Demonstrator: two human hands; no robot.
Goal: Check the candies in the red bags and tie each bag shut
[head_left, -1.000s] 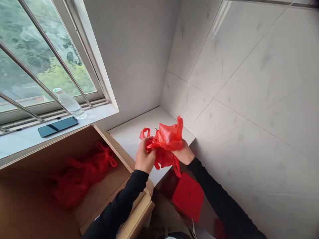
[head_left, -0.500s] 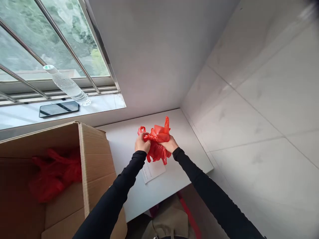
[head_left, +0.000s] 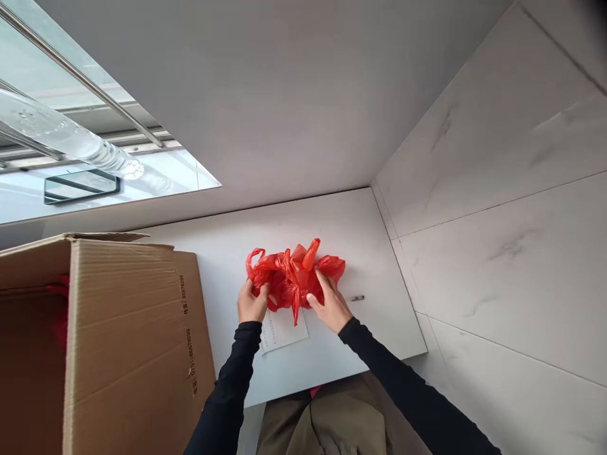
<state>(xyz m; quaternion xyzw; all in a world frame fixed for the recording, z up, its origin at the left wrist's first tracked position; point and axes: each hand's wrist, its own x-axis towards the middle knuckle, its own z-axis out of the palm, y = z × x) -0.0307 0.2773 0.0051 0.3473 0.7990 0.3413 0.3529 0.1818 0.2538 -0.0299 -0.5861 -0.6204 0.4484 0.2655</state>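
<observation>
A crumpled red plastic bag (head_left: 289, 278) lies bunched on the white tabletop (head_left: 332, 215), with one loop standing up near its middle. My left hand (head_left: 253, 303) pinches the bag's left end, its fingertips partly hidden in the folds. Against the right side of the bag rests my right hand (head_left: 331, 304), fingers stretched out and thumb apart. Partly under the bag is a printed white sheet of paper (head_left: 289, 338). To the right of my right hand, a small dark metallic object (head_left: 358, 297) lies on the tabletop, too small to name.
An open cardboard box (head_left: 128, 328) stands at the left, with some red plastic (head_left: 61, 322) inside. On the windowsill are a phone (head_left: 81, 186) and a clear bottle (head_left: 71, 136). Tiled wall (head_left: 512, 253) borders the table on the right.
The bag has gone from being held up in both hands to lying lower and wider on the table. My right hand has opened against it. The camera view has shifted.
</observation>
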